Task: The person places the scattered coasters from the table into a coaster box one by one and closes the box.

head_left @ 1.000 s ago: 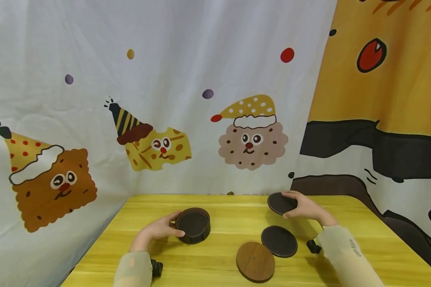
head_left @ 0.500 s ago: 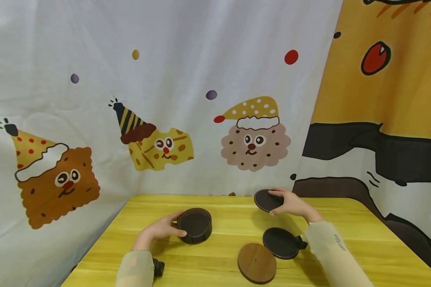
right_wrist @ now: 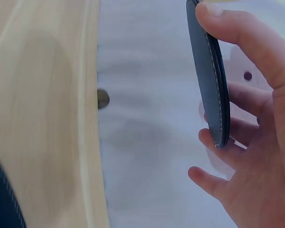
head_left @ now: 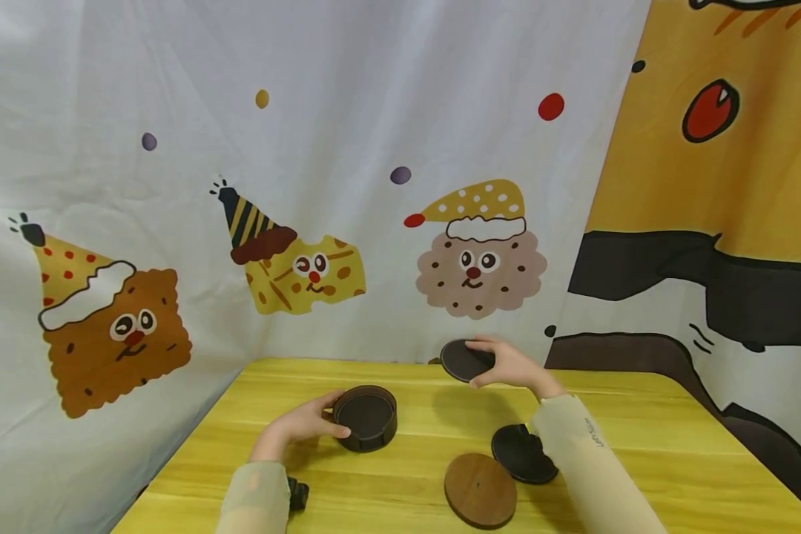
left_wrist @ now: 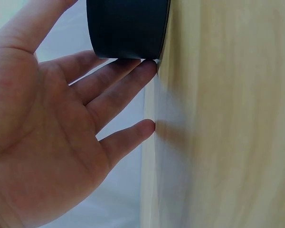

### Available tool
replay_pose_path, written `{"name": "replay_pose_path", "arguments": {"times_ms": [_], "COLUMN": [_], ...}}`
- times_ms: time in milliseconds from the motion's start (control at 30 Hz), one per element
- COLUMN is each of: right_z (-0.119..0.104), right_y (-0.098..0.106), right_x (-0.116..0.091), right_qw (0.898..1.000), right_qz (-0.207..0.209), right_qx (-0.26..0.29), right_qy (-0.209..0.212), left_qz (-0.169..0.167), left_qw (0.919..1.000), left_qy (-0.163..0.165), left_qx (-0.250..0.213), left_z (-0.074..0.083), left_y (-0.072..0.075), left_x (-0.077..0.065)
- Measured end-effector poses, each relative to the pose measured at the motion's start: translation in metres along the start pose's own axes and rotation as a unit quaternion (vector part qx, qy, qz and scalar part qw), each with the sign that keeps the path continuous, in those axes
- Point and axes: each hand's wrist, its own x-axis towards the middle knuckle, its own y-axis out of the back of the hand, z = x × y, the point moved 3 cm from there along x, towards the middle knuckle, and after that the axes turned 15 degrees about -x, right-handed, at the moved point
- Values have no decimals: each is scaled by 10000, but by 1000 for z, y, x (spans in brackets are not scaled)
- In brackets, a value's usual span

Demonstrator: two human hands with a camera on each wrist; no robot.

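Note:
My left hand (head_left: 303, 421) holds the side of a round black coaster holder (head_left: 382, 439) standing on the table, thumb at its front and fingers at its back. In the left wrist view, fingertips touch the holder's dark wall (left_wrist: 128, 31), and the little finger meets the tabletop. My right hand (head_left: 510, 367) grips a round black coaster (head_left: 459, 361) by its edge, raised above the far part of the table, to the right of the holder. Light stitching runs along the coaster's rim (right_wrist: 211, 80) in the right wrist view. A dark flat disc shows inside the holder.
Under the right forearm lies another black coaster (head_left: 507, 447), partly covered by the sleeve and wrist camera. A round wooden disc (head_left: 480, 489) with a small central dot sits beside it. Behind the yellow wood-grain table (head_left: 347, 504) hangs a printed cloth (head_left: 347, 89).
My right hand has carried the coaster leftward and a little higher, toward the holder. Its sleeve now overlaps the coaster on the table. The left hand keeps its hold.

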Motion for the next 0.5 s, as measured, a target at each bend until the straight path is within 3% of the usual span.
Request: {"name": "replay_pose_path", "arguments": {"times_ms": [200,500], "right_z": [-21,-50], "right_y": [-9,-23], "right_x": [23,38], "right_qw": [9997,9985], "right_qz": [-126,-360], "right_qx": [93,235], "right_qy": [180,337], "left_qz": [22,54], "left_qw": [10000,10000], "left_qy": [-35,29], "left_qx": [41,-65], "left_z": [3,4], "left_y": [0,-1], "left_x": [-1,-3]}}
